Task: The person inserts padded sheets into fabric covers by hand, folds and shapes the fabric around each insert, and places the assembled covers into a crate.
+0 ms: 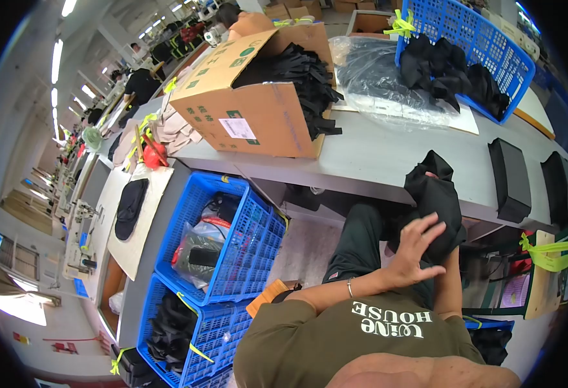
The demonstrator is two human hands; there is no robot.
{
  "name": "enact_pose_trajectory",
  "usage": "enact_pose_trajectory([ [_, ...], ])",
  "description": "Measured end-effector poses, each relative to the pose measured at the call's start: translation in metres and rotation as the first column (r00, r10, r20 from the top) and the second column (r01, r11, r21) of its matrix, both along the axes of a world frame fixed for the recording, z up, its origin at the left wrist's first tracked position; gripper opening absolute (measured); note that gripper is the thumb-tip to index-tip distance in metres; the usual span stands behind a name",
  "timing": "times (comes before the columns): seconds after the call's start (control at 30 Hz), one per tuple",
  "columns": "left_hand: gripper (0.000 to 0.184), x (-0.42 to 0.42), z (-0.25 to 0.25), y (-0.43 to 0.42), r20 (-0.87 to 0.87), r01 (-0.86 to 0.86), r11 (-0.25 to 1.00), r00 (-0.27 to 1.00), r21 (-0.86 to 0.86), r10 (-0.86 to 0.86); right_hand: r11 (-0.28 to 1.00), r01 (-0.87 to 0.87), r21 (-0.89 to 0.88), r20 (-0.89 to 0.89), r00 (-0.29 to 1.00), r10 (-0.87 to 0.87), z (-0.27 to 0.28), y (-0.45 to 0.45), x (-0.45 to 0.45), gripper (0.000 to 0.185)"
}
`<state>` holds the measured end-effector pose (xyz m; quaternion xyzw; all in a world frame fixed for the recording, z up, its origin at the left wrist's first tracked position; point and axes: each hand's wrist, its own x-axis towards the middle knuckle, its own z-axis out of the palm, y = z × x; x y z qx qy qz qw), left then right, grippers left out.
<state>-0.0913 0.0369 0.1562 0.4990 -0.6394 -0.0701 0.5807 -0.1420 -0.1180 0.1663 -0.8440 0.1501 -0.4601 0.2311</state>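
Note:
A black fabric piece (440,204) with a loose, folded, pouch-like shape is held up at the front edge of the grey table. My right forearm (449,284) runs up into it. The cloth hides most of my right hand (431,174), with only a small patch of skin showing near the top, and it bears the piece. My left hand (416,249) is open beside the lower part of the cloth, fingers spread; whether it touches the fabric I cannot tell. Right of the piece, a stiff black block-shaped item (510,181) lies on the table, with another dark item (557,187) beyond.
On the grey table (374,152) stands a cardboard box (245,110) full of black strips. Behind are clear plastic sheeting (381,81) and a blue basket (471,32) with black cloth. Stacked blue crates (258,236) stand at left. A co-worker (248,24) sits beyond the box.

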Motion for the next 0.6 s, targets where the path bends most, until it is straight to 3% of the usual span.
enact_pose_trajectory([
  [0.03,0.091,-0.002,-0.005,-0.006,0.022,0.054,0.999,0.998,0.008,-0.054,0.991,0.116,0.072,-0.017,0.993,-0.115,-0.018,-0.011,0.003,0.014],
  [0.13,0.056,0.010,-0.004,-0.029,-0.045,0.057,0.998,0.997,-0.039,-0.059,0.913,0.395,-0.098,-0.224,0.886,-0.407,-0.037,-0.033,0.012,0.011],
  [0.17,0.046,0.014,-0.009,-0.037,-0.050,0.062,0.998,0.997,-0.031,-0.064,0.923,0.334,-0.191,-0.199,0.908,-0.370,-0.038,-0.041,0.008,0.014],
  [0.2,0.020,0.018,-0.003,-0.044,-0.125,0.018,0.999,0.992,-0.039,-0.023,0.921,0.271,-0.281,-0.179,0.928,-0.327,-0.016,-0.037,0.006,0.017],
  [0.23,0.017,0.024,-0.006,-0.048,-0.304,0.132,0.985,0.948,0.115,-0.091,0.906,0.205,-0.370,-0.164,0.946,-0.281,-0.003,-0.036,0.007,0.020],
  [0.27,0.015,0.031,-0.013,-0.053,-0.479,0.265,0.933,0.869,0.242,-0.123,0.884,0.243,-0.399,-0.038,0.959,-0.281,-0.008,-0.040,0.013,0.011],
  [0.3,0.014,0.038,-0.021,-0.058,-0.640,0.411,0.848,0.760,0.334,-0.116,0.920,0.237,-0.312,-0.151,0.944,-0.294,-0.017,-0.047,0.016,0.007],
  [0.37,0.017,0.043,-0.035,-0.070,-0.820,0.517,0.821,0.562,0.243,-0.111,0.961,0.247,-0.125,-0.376,0.884,-0.277,-0.040,-0.061,0.017,0.012],
  [0.47,0.018,0.047,-0.044,-0.086,-0.950,0.522,0.843,0.308,0.128,-0.047,0.938,0.114,0.329,-0.249,0.968,-0.030,-0.081,-0.074,0.032,0.017],
  [0.53,0.017,0.064,-0.036,-0.096,-0.844,0.308,0.924,0.535,0.226,0.028,0.787,0.072,0.612,-0.196,0.978,0.063,-0.086,-0.074,0.033,0.012],
  [0.57,0.017,0.075,-0.031,-0.104,-0.771,0.189,0.949,0.632,0.254,0.080,0.523,-0.110,0.846,0.092,0.994,0.060,-0.090,-0.061,0.036,0.014],
  [0.6,0.013,0.087,-0.034,-0.114,-0.589,-0.020,0.953,0.782,0.303,0.204,0.234,-0.338,0.912,0.367,0.925,-0.093,-0.095,-0.048,0.039,0.035],
])
